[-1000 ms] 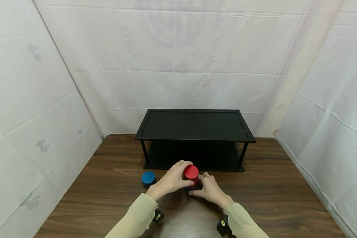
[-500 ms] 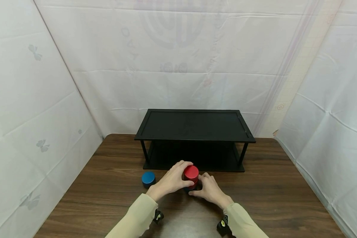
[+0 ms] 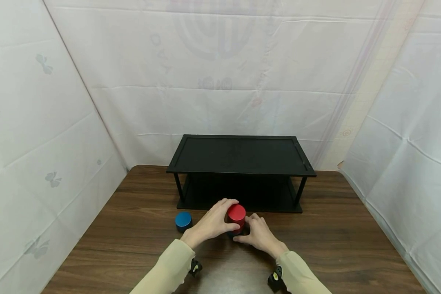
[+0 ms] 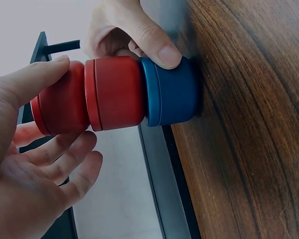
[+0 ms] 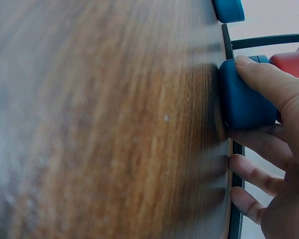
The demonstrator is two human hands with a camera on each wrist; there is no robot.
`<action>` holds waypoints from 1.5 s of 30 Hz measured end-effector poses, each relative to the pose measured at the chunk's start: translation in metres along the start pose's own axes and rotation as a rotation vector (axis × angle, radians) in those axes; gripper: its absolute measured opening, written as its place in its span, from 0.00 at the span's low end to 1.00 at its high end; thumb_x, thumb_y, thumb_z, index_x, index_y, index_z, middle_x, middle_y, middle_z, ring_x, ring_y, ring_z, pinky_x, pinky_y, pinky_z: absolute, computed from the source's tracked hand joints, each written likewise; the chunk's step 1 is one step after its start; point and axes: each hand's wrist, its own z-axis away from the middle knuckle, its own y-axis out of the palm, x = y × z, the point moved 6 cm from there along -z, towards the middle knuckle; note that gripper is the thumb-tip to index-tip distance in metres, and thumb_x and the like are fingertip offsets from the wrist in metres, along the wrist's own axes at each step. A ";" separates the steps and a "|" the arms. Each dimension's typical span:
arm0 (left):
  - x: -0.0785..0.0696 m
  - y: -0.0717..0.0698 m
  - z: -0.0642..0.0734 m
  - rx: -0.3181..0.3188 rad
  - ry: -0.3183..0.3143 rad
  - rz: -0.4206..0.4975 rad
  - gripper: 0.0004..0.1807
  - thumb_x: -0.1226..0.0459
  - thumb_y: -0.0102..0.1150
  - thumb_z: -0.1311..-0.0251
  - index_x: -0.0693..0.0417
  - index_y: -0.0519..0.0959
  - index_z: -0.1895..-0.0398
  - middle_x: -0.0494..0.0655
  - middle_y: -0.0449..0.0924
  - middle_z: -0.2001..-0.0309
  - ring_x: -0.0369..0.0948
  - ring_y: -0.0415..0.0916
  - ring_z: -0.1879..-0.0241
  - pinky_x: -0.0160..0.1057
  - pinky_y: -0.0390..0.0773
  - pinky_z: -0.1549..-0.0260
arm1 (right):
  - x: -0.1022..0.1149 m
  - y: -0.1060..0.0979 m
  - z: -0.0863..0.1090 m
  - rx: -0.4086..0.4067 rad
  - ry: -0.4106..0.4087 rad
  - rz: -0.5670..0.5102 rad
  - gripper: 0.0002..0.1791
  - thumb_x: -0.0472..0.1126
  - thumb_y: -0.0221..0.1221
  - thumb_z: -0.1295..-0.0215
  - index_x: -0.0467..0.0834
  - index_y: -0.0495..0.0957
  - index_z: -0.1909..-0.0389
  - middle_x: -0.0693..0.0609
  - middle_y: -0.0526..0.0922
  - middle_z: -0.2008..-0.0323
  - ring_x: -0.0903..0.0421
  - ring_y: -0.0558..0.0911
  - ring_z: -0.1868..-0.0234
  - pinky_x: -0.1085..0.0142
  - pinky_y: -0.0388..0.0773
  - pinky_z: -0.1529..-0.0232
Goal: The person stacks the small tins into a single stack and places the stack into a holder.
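Three small round lidded tins stand stacked upright on the table: a blue tin at the bottom, a red tin above it, and a second red tin on top. My left hand grips the top red tin, its thumb on the near side and its fingers around the far side. Low on the stack, my right hand holds the bottom blue tin between thumb and fingers. In the head view, hands and upper tins mostly hide that blue tin.
Another blue tin stands alone on the wooden table, left of my left hand. Just behind the stack is a black two-level rack. White sheeting hangs at the back and both sides.
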 end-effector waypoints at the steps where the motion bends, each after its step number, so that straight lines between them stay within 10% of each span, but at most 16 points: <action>1: 0.000 0.000 0.000 -0.001 0.001 0.000 0.36 0.55 0.68 0.45 0.53 0.66 0.33 0.46 0.74 0.45 0.41 0.73 0.50 0.41 0.80 0.51 | 0.000 0.000 0.000 0.000 0.001 0.001 0.27 0.58 0.71 0.51 0.54 0.79 0.49 0.62 0.78 0.66 0.63 0.68 0.61 0.63 0.62 0.56; 45: 0.032 -0.014 0.026 -0.013 -0.047 0.055 0.36 0.55 0.68 0.45 0.52 0.67 0.34 0.50 0.73 0.44 0.47 0.73 0.44 0.48 0.78 0.49 | 0.000 -0.001 0.001 0.000 0.020 -0.023 0.31 0.57 0.71 0.51 0.48 0.79 0.46 0.57 0.79 0.62 0.61 0.69 0.60 0.59 0.65 0.53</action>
